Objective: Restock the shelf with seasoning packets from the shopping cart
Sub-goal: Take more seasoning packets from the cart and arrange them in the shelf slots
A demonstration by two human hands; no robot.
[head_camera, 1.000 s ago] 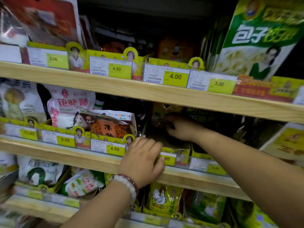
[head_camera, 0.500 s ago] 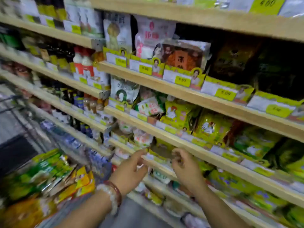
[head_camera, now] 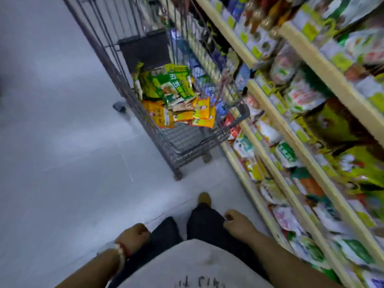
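Left grip: my left hand, beaded bracelet at the wrist, hangs low by my leg with fingers loosely curled and nothing in them.
Right grip: my right hand is down at my thigh, loosely curled too, carrying nothing; blur hides the fingertips.
Seasoning packets: a loose heap of green, yellow and orange seasoning packets lies on the floor of the shopping cart, toward its near end, green ones on top and farther back, orange ones spilling to the near edge.
Cart: it stands ahead of me, its right side just beside the shelf; its near end faces me.
Shelf: wooden tiers run along my right, packed with pouches behind yellow price tags; too blurred to pick out a gap.
Handling: I judge the packets light, thin and floppy, with slick film that slides packet on packet. They bend if lifted by a corner.
Where to hold: I would pinch a small stack across its flat middle, thumb on top and fingers under, or by the sealed top edge.
Since a second ago: both hands were up at the shelf edge, the right reaching in among the pouches; now they are off the shelf and down at my sides, and my view has swung from the tiers to the cart.
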